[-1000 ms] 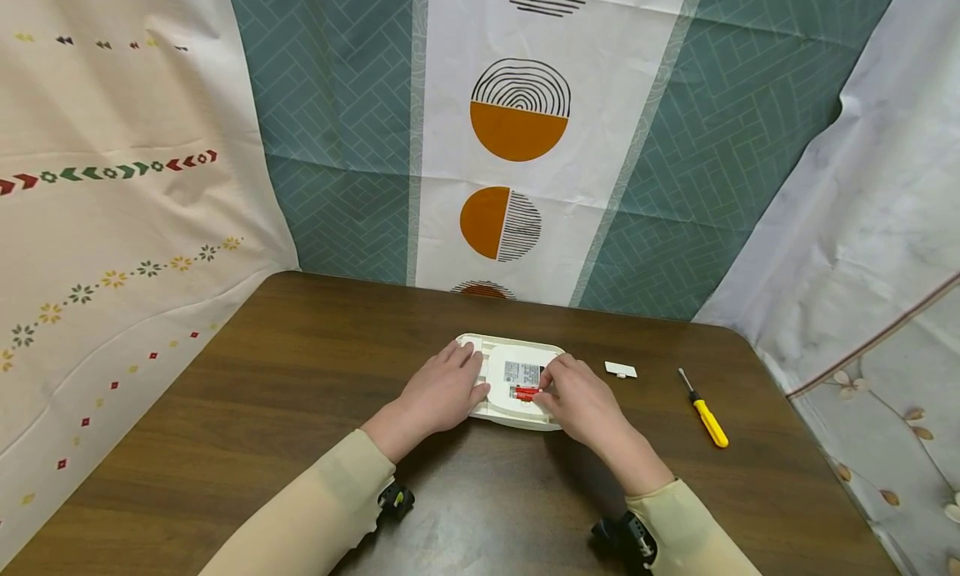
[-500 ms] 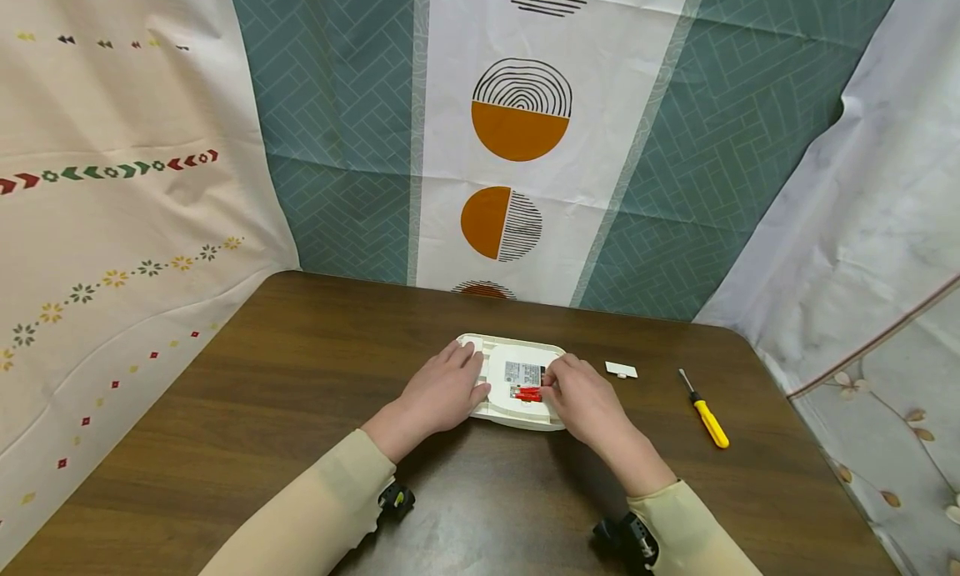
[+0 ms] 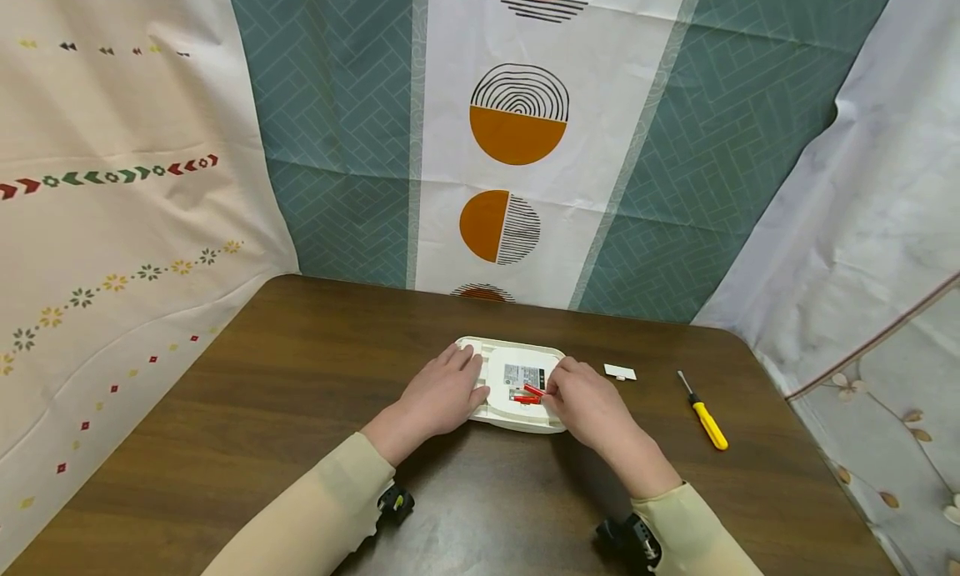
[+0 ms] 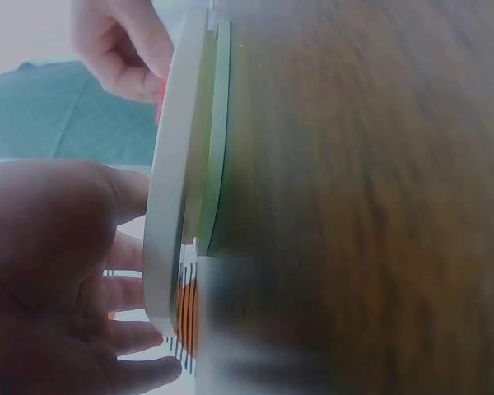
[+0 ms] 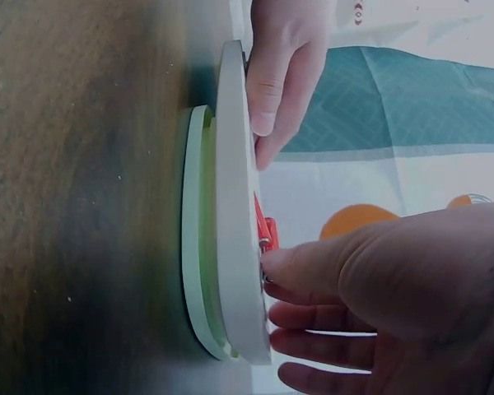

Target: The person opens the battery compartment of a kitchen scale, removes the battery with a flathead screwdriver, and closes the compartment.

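A white, round-cornered device [image 3: 497,361] with a printed label lies back side up on the table, its battery compartment exposed. My left hand [image 3: 444,390] rests flat on its left end, fingers spread along the edge. With thumb and fingertips my right hand [image 3: 588,399] pinches the right end of a red battery [image 3: 534,389], which sits tilted over the compartment. Just below it, a second red battery [image 3: 527,400] lies in the compartment. Seen from the side in the right wrist view, the tilted battery [image 5: 271,232] stands out from the device's surface beside the thumb.
A small white battery cover [image 3: 619,372] lies on the brown wooden table [image 3: 337,351] to the right of the device. Farther right is a screwdriver [image 3: 708,423] with a yellow handle. Patterned curtains [image 3: 345,142] hang behind the table and at both sides.
The upper red battery has come up from beside the other one and now slants away from it, with my right hand at its end. My left hand has stayed in place.
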### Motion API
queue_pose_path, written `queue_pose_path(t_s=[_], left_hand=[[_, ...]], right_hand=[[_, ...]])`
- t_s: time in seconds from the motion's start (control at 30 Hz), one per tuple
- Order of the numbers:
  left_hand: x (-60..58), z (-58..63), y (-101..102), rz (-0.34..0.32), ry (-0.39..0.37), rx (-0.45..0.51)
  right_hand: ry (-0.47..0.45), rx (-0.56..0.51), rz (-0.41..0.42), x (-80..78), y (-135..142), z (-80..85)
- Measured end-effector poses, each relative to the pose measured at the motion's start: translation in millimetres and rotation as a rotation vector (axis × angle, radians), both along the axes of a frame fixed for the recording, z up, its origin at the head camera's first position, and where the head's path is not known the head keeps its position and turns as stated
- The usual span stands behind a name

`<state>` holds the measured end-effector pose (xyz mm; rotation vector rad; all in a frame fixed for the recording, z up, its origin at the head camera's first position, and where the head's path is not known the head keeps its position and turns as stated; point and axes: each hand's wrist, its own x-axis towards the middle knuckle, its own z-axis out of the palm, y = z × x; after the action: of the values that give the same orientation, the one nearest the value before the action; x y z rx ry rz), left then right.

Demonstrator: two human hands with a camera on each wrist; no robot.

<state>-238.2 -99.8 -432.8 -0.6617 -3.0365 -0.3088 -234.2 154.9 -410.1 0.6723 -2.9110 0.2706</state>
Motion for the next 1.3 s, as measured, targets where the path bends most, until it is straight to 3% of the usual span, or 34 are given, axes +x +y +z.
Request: queue_pose_path(t_s=[0.23, 0.57, 1.03, 1.3], left_hand=[[1.2, 2.2, 1, -0.013, -0.002, 0.012], [0.3, 6.1, -3, -0.007, 0.007, 0.016], [1.3, 2.2, -3, -0.008, -0.002, 0.019], [1.2, 1.1, -3, -0.016, 0.014, 0.015]], right_hand=[[0.004, -0.054, -0.062, 8.6, 12, 8.9], [0.109, -0.159, -0.138, 14.7, 36, 22.1], [0.222, -0.194, -0.122, 25.2, 78, 16.5], [0.2, -0.165, -0.175, 29.7, 108, 16.3]])
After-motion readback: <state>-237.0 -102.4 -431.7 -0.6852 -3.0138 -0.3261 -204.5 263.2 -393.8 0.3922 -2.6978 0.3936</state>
